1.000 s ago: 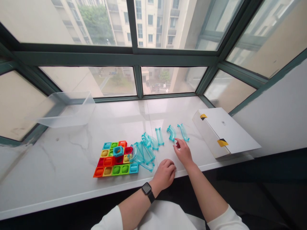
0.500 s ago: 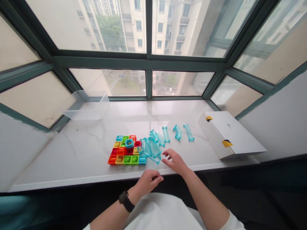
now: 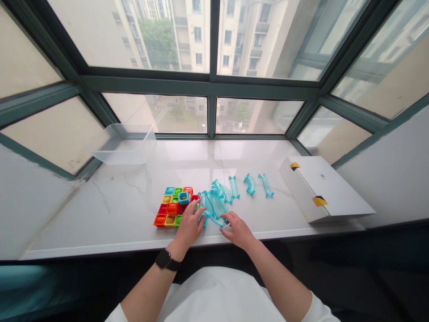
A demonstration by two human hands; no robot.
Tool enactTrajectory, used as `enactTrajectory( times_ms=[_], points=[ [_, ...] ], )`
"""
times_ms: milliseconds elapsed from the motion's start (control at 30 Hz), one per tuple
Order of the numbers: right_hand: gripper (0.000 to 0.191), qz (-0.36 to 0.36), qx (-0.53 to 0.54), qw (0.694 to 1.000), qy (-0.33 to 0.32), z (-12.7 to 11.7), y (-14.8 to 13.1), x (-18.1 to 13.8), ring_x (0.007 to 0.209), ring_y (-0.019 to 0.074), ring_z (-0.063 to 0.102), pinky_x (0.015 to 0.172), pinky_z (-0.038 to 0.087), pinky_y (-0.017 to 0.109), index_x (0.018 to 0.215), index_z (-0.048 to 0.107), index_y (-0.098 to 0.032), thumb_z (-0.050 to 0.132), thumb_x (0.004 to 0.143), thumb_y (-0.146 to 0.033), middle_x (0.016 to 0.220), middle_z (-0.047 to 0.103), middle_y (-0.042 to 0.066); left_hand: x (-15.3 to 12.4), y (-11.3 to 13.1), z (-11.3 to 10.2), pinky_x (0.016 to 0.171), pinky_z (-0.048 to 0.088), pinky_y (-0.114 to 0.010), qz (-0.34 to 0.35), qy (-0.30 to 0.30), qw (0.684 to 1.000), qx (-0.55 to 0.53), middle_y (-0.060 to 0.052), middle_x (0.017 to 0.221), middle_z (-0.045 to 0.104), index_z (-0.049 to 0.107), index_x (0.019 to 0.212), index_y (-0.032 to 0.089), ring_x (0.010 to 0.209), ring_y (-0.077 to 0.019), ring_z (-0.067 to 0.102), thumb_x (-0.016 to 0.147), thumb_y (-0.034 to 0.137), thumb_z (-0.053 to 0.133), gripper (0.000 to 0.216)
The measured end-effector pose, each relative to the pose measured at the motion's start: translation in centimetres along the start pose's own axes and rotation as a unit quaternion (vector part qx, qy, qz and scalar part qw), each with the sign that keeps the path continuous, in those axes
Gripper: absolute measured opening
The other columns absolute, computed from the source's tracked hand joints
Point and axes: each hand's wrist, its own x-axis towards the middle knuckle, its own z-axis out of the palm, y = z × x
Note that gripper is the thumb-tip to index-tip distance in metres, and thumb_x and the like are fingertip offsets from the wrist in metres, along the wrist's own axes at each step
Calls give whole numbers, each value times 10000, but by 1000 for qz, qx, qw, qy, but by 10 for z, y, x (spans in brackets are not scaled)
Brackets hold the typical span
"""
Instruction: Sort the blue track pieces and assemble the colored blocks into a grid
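Observation:
A loose pile of translucent teal marble-run track pieces (image 3: 214, 203) lies in the middle of the white marble sill. My left hand (image 3: 189, 224), with a black watch (image 3: 164, 259) on its wrist, reaches over the right front of the colourful square blocks (image 3: 172, 208). Its fingers are apart at the pile's left edge, hiding some blocks. One blue block (image 3: 183, 198) sits on top of the others. At the pile's lower right is my right hand (image 3: 237, 229), thumb and fingers spread around the end of a track piece; whether they touch it is unclear.
To the right of the pile lie a straight track piece (image 3: 234, 187), a curved one (image 3: 250, 184) and a wavy one (image 3: 266, 185). A white box (image 3: 330, 188) with yellow-black tabs stands at the right. A clear plastic bin (image 3: 125, 154) is at the back left by the window.
My left hand has moved forward and left from the sill's front edge to the blocks and pile, its fingers opening. My right hand has come slightly closer to the pile's near end.

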Motion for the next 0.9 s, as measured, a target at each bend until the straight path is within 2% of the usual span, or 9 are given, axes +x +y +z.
enactTrajectory(
  times_ms=[100,267,400,633,767,900],
  points=[
    [435,-2,-7,1000,3,2,-3,-1,929,203,679,823,591,331,1232,661,-294,764,828,-167,1158,634,48,1,-5,7,1137,512,-573,-16,0,1000,10,-126,1493,528,684,1210,248,1399,-333,518,991,143,526,289],
    [450,-2,-11,1000,-6,10,0,-2,932,210,672,832,595,344,1234,662,-292,795,816,-189,1150,624,49,2,-12,10,1112,540,-518,-27,1,1000,8,-121,1433,556,686,1190,238,1340,-305,557,984,87,485,326],
    [400,-1,2,1000,20,10,0,-2,942,211,674,856,595,351,1214,674,-277,740,832,-177,1147,635,56,4,-13,8,1094,554,-496,-30,2,1000,4,-116,1414,562,685,1187,239,1310,-296,575,989,95,483,318],
    [255,34,103,991,78,-10,-2,-4,836,170,678,831,606,328,1057,728,-242,663,818,-181,1055,686,41,3,-15,7,1088,559,-489,-40,4,999,-15,-120,1417,571,690,1206,230,1316,-295,583,1009,137,482,301],
    [156,46,151,982,107,-25,2,-7,880,181,704,825,616,318,943,739,-226,665,810,-195,1049,710,52,3,-15,6,1080,564,-481,-43,2,999,-15,-124,1408,584,697,1206,228,1302,-294,598,998,130,480,316],
    [87,48,182,975,117,-28,6,-10,986,221,729,836,631,329,871,749,-216,694,805,-223,1107,715,85,3,-14,8,1082,560,-488,-46,2,999,-15,-129,1404,587,695,1211,231,1301,-302,594,1005,147,483,308]
  ],
)
